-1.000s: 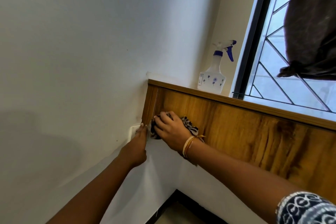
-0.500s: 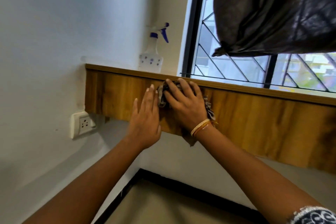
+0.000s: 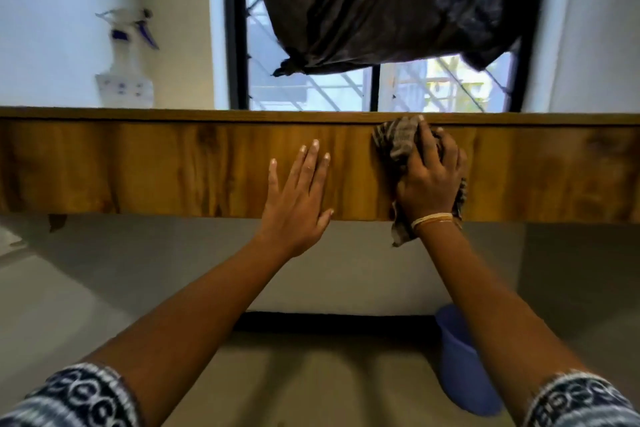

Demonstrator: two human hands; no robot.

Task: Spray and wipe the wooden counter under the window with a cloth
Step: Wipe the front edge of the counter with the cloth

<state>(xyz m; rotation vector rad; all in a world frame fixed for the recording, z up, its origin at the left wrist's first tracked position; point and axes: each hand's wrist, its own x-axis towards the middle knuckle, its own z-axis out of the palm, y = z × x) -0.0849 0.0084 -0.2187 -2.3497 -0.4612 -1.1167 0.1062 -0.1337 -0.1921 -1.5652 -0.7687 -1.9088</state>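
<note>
Right hand (image 3: 431, 177) grips the bunched cloth (image 3: 396, 142) and presses it against the counter (image 3: 156, 166) front, at the top edge, below the window (image 3: 311, 90). Left hand (image 3: 298, 191) lies flat, fingers straight, on the same face just left of the cloth. Counter runs left–right; unwiped run likely lies rightward, open room there. Bottle (image 3: 124, 80) stands far left on top, nearer the left hand.

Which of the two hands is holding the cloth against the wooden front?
The right hand, the one with bangles at its wrist: its fingers curl around the checked cloth. The left hand lies flat on the wooden counter, fingers straight, holding nothing.
</note>
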